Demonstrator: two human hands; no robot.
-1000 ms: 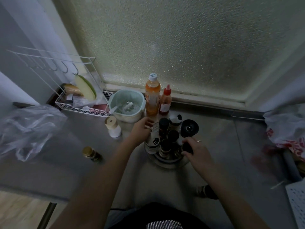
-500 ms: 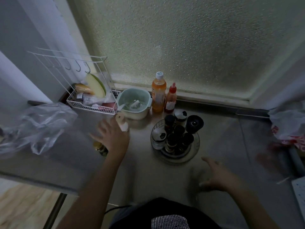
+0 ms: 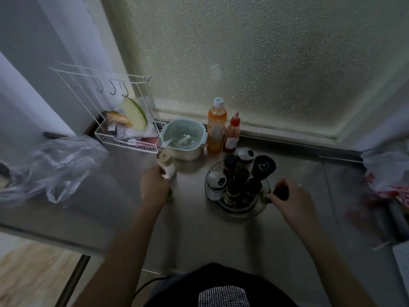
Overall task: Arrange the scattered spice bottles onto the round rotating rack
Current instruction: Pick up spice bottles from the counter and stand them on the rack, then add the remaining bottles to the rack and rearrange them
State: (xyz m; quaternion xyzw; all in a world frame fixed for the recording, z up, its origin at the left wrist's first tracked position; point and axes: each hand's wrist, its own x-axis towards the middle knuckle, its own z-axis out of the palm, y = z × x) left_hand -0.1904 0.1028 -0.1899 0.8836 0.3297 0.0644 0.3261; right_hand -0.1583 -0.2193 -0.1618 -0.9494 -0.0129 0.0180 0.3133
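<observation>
tabletop (image 3: 199,240) grey metal, fills mid-frame | round rack (image 3: 238,210) right of centre, crowded with upright dark-capped bottles | left hand (image 3: 153,187) centre-left, fingers wrapped round white bottle with tan cap (image 3: 165,163), tilted, forearm reaching up-frame | right hand (image 3: 292,198) clamped on dark-capped bottle (image 3: 280,192) at rack's right rim

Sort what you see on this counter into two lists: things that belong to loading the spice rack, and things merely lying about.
Belongs to the job:
round rack
white shaker with tan lid, in left hand
dark-capped bottle, in right hand

Lying about:
orange drink bottle
red sauce bottle
green colander
wire basket
plastic bag
</observation>
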